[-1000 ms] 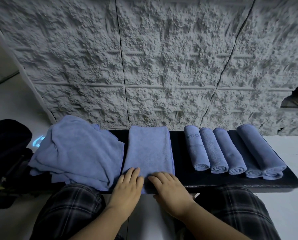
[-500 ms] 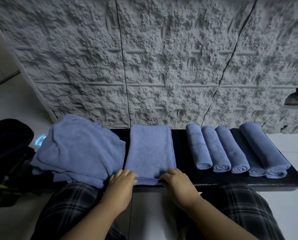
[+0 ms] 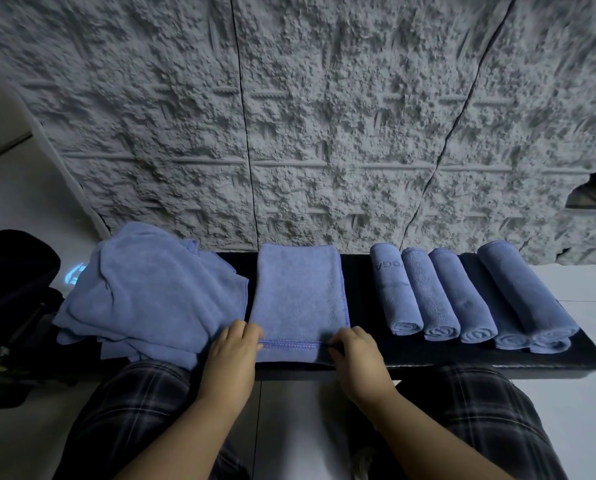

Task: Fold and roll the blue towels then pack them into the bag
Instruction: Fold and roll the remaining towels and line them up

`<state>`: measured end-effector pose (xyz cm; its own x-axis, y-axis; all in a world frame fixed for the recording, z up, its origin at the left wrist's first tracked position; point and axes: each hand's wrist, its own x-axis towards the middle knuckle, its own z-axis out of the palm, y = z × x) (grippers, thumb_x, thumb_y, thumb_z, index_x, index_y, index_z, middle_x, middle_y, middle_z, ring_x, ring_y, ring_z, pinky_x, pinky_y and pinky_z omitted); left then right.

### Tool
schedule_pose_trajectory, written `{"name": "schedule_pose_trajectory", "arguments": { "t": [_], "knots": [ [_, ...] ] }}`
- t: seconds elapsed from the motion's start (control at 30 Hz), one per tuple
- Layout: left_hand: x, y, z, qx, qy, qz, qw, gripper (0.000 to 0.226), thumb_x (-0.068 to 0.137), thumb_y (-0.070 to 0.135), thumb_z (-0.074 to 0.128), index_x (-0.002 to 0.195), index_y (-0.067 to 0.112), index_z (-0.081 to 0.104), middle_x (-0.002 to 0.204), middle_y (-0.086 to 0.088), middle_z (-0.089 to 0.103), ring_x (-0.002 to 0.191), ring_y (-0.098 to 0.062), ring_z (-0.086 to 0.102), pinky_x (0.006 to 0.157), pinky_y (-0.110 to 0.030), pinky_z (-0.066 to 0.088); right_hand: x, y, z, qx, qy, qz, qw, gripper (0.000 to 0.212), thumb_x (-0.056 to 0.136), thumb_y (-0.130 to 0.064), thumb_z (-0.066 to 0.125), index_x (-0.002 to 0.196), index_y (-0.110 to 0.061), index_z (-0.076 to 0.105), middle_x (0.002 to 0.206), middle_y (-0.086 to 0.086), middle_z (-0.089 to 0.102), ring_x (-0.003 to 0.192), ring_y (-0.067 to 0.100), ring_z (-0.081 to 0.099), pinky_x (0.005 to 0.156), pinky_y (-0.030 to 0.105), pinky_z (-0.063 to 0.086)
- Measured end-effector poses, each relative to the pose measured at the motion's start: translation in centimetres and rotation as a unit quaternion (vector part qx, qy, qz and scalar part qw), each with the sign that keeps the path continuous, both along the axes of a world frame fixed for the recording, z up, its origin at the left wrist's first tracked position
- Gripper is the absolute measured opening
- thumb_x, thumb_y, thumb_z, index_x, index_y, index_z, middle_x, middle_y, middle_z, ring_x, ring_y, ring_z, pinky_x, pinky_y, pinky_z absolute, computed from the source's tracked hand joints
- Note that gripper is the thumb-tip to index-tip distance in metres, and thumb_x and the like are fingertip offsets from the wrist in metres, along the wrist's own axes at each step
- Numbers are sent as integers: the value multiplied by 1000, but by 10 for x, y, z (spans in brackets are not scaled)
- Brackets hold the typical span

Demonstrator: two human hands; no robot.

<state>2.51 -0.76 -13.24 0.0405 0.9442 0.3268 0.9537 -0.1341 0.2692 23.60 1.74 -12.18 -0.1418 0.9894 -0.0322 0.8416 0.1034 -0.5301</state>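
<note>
Two hands, left hand (image 3: 232, 344) and right hand (image 3: 353, 349), pinch the near hem of the folded blue towel (image 3: 298, 299) on the dark surface (image 3: 428, 356), apparently to begin rolling it, with finished rolls (image 3: 469, 296) to the towel's right and an unfolded pile (image 3: 144, 296) to its left.

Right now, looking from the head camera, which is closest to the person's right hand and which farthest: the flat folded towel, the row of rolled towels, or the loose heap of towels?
1. Flat folded towel: the right hand pinches its near edge, at its right corner.
2. Rolled towels: lined up to the hand's right on the dark bench.
3. Loose heap of towels: far left, beyond the left hand.
</note>
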Motion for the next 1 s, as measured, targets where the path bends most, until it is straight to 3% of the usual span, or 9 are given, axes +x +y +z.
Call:
{"name": "schedule_pose_trajectory", "arguments": {
  "t": [0.13,0.2,0.3,0.37,0.47,0.6,0.67,0.87,1.0],
  "knots": [
    [8,-5,9,-4,63,-18,998,48,38,-12,75,61,16,44,65,-1,44,56,-22,49,46,-34,44,-2,-2,3,161,-160,39,973,22,63,-18,75,70,-27,57,75,-6,51,71,19,48,59,29,31],
    [11,-5,6,-14,75,-40,996,46,35,-9,75,61,16,47,66,0,46,58,-22,52,46,-34,46,-5,-2,0,210,-191,77,956,16,59,-15,66,65,-27,57,70,-6,50,68,18,42,57,27,33],
    [12,-5,0,-28,74,-50,996,40,39,-4,76,65,17,55,71,1,52,62,-21,56,48,-31,49,-7,-3,-2,216,-205,119,947,16,58,-12,49,64,-23,59,70,-4,52,63,16,49,56,25,37],
    [13,-7,-3,-7,67,-50,997,13,62,16,66,69,18,55,75,3,53,68,-20,56,53,-31,49,-7,-2,-4,200,-210,132,948,17,56,-11,47,64,-21,59,69,-3,53,60,15,52,53,22,42],
    [13,-8,-6,-12,66,-37,997,29,61,33,78,73,18,56,79,3,55,74,-20,56,58,-34,51,-9,-3,-6,180,-175,132,959,22,64,-20,37,68,-20,59,71,-2,54,61,16,53,57,21,43],
    [14,-4,-8,6,95,-31,995,37,52,16,88,73,18,57,75,3,53,74,-20,53,58,-33,48,-8,-6,-4,187,-164,140,959,18,62,-29,60,77,-21,52,72,-4,53,64,16,51,55,23,43],
    [14,-4,-8,19,98,-26,995,38,50,7,86,74,19,58,75,4,54,72,-20,55,58,-32,48,-7,-5,-6,174,-178,158,955,42,50,-16,76,82,-21,49,73,-4,53,63,16,51,54,23,42],
    [9,2,-8,8,67,-9,998,46,48,-1,84,75,23,57,74,10,55,69,-17,56,55,-31,44,-9,-6,-1,144,-204,109,962,40,43,-12,80,77,-24,64,74,-6,56,62,16,55,52,23,42],
    [8,4,-4,0,54,-13,998,48,46,-4,81,71,25,53,71,12,53,67,-16,55,54,-29,41,-8,-3,-2,143,-201,90,965,38,43,-14,81,75,-26,64,76,-7,55,65,17,54,52,25,42]
  ]
}}
